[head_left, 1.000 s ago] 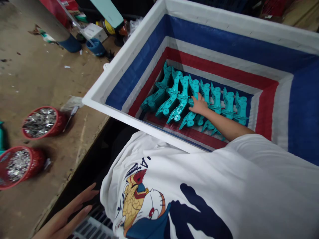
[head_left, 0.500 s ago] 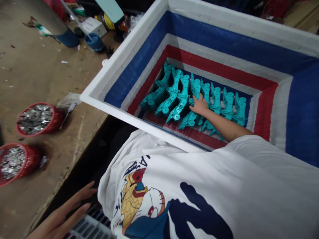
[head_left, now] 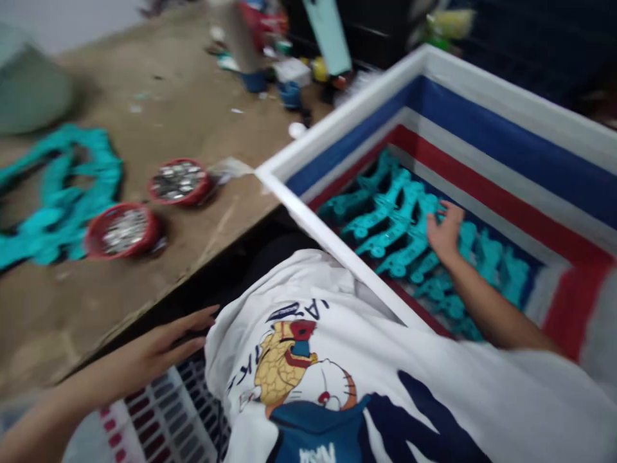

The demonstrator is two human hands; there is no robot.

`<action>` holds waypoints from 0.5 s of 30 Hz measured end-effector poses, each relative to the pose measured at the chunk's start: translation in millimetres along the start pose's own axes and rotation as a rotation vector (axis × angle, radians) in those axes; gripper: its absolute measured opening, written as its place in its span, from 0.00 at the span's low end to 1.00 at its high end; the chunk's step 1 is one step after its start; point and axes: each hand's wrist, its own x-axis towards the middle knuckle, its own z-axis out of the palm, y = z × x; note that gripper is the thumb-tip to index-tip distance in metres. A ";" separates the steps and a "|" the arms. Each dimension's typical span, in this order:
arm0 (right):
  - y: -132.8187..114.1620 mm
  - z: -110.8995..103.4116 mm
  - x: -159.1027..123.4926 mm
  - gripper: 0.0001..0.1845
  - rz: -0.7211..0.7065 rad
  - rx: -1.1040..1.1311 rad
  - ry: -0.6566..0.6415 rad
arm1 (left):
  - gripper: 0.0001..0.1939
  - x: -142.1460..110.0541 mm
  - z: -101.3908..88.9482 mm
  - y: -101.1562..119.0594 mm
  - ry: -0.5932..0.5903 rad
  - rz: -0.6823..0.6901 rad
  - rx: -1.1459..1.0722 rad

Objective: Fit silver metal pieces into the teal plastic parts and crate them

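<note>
At the left, the left hand (head_left: 176,339) hangs bare outside the white bin (head_left: 318,225), thumb and fingers parted, beside the white shirt (head_left: 332,308) and well apart from the teal parts in the bin. Those teal parts (head_left: 398,236) lie side by side on the striped lining (head_left: 477,186), each one's long axis slanting from lower left to upper right. The right hand, much the nearer, is over their row (head_left: 446,235) with thumb and fingers spread, parts on both sides; whether it touches any, I cannot tell.
</note>
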 end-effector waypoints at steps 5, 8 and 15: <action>-102.5 -34.1 40.1 0.12 -0.646 0.311 -0.058 | 0.35 -11.3 9.0 0.5 -0.028 -0.104 -0.216; -203.8 -37.1 54.7 0.15 -1.079 0.415 -0.288 | 0.36 -7.4 10.2 2.9 -0.015 -0.061 -0.230; -436.9 31.2 50.3 0.11 -1.728 0.623 -0.620 | 0.34 -8.9 25.0 6.2 0.093 -0.006 -0.175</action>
